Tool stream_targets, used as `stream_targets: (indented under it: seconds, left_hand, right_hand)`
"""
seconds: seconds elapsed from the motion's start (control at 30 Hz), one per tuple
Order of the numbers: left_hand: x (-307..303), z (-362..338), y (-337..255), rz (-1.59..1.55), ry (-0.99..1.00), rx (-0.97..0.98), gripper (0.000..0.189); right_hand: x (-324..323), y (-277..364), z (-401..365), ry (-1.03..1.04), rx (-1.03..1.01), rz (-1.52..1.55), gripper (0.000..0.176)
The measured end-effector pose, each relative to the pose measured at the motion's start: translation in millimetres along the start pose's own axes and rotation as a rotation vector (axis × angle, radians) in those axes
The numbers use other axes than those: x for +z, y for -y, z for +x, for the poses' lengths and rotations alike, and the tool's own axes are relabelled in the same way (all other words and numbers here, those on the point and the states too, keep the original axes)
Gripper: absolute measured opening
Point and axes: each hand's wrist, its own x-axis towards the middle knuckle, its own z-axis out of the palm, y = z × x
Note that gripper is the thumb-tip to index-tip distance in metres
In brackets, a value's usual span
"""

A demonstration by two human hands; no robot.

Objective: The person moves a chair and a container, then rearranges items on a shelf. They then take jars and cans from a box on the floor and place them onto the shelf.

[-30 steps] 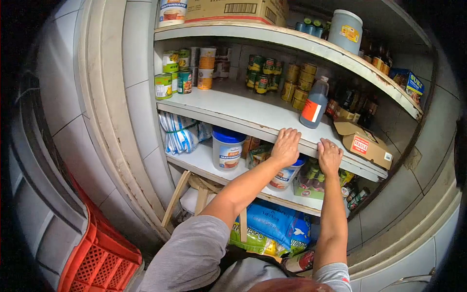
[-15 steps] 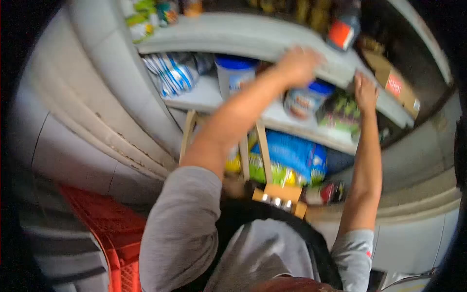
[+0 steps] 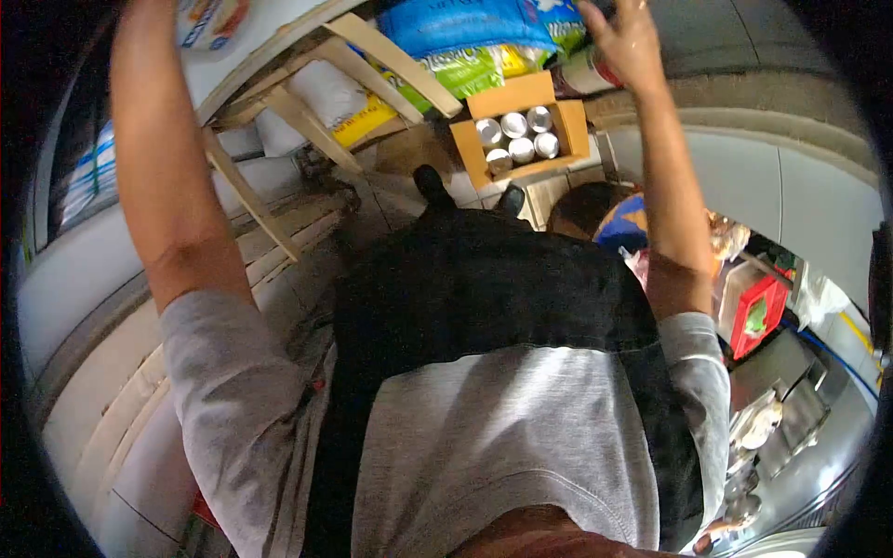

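My left forearm (image 3: 158, 139) stretches up past the top edge at the left, so my left hand is out of view. Close to that arm, a white tub with a coloured label (image 3: 212, 20) shows on the shelf (image 3: 256, 33). My right hand (image 3: 631, 46) is raised at the top, thumb apart from the fingers, whose tips are cut off by the frame. Nothing shows in it. Just below and left of it lies a dark-red bottle or jar with a pale label (image 3: 588, 74). An open cardboard box (image 3: 473, 158) on the floor holds several silver-topped cans (image 3: 521, 149).
A wooden folding frame (image 3: 312, 130) stands at the left, by white sacks (image 3: 326, 93). Blue (image 3: 465, 23) and green bags (image 3: 465, 70) lie behind the box. My shoes (image 3: 433, 186) are on the tiles. At the right are a red-rimmed container (image 3: 739, 316) and a metal counter (image 3: 819, 465).
The view has tipped downward, showing the floor and my apron. My left hand has left the frame. My right hand, earlier at the upper shelf's edge, now appears at the top, fingers cut off.
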Motion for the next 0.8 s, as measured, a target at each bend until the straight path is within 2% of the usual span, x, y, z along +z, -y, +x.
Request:
stream_targets:
  seconds: [0.03, 0.07, 0.1, 0.13, 0.17, 0.2, 0.23, 0.3, 0.33, 0.37, 0.4, 0.47, 0.5, 0.57, 0.6, 0.67, 0.7, 0.73, 0.77, 0.8]
  left_hand:
    - [10.0, -1.9, 5.1, -0.031, 0.012, -0.027, 0.055]
    - [37.8, -4.6, 7.0, -0.045, -0.186, 0.001, 0.049]
    - [39.1, -11.5, -1.1, -0.068, -0.308, 0.035, 0.048]
    - [27.2, -28.2, -25.7, -0.147, -0.339, 0.096, 0.047]
    - [17.3, -44.2, -52.1, -0.264, -0.332, 0.148, 0.046]
    - [6.3, -70.6, -80.9, -0.399, -0.284, 0.197, 0.046]
    - [-2.6, -105.1, -114.2, -0.570, -0.155, 0.237, 0.045]
    - [-6.4, -179.7, -181.7, -0.868, 0.293, 0.292, 0.044]
    - [-1.6, -214.3, -212.0, -0.959, 0.529, 0.309, 0.043]
    - [7.6, -246.2, -238.9, -1.019, 0.760, 0.302, 0.043]
    - [23.6, -278.7, -260.7, -1.086, 0.963, 0.222, 0.039]
    - [78.8, -364.2, -287.3, -1.104, 1.198, 0.102, 0.039]
    - [113.9, -408.1, -295.0, -1.091, 1.213, 0.101, 0.038]
    - [178.3, -474.6, -312.5, -1.080, 1.242, 0.102, 0.037]
    - [208.9, -498.1, -324.2, -0.964, 1.273, 0.066, 0.037]
    - [266.8, -531.8, -344.4, -0.854, 1.321, 0.032, 0.037]
    - [298.5, -546.1, -354.5, -0.765, 1.348, 0.099, 0.038]
    - [327.3, -561.0, -363.8, -0.675, 1.373, 0.167, 0.040]
    - [356.8, -578.1, -373.8, -0.679, 1.386, 0.173, 0.040]
    - [384.2, -593.8, -383.7, -0.570, 1.306, 0.232, 0.037]
  right_hand:
    - [28.6, -39.3, -38.1, 0.061, 0.246, 0.017, 0.047]
    - [55.7, -73.6, -84.6, 0.068, 0.273, 0.022, 0.052]
    - [74.1, -96.1, -130.0, 0.147, 0.375, -0.009, 0.052]
    - [92.6, -117.3, -170.0, 0.382, 0.534, 0.177, 0.044]
    - [84.0, -101.3, -185.1, 0.687, 0.655, -0.043, 0.037]
    - [96.8, -109.4, -222.4, 0.873, 0.686, -0.007, 0.037]
    - [155.7, -161.4, -306.9, 0.864, 0.572, 0.207, 0.037]
    - [121.5, -108.5, -310.4, 1.043, 0.605, 0.207, 0.037]
    - [140.1, -110.6, -337.2, 1.058, 0.564, 0.139, 0.043]
    - [151.2, -116.2, -361.2, 1.141, 0.626, 0.313, 0.049]
    - [154.3, -108.3, -361.6, 1.198, 0.616, 0.252, 0.045]
    - [174.6, -111.9, -375.1, 1.186, 0.621, 0.294, 0.038]
    - [188.3, -115.4, -377.1, 1.185, 0.629, 0.296, 0.038]
    - [219.4, -123.8, -382.8, 1.031, 0.633, 0.149, 0.032]
    - [239.3, -133.1, -384.0, 1.030, 0.643, 0.153, 0.032]
    - [280.2, -154.2, -402.8, 0.872, 0.392, -0.001, 0.027]
    - [310.3, -168.4, -420.4, 0.804, 0.328, -0.009, 0.026]
    - [318.5, -171.7, -420.9, 0.813, 0.343, -0.008, 0.026]
    - [320.8, -174.2, -407.2, 1.047, 0.408, 0.005, 0.023]
    - [328.2, -179.0, -404.1, 1.281, 0.469, 0.022, 0.021]
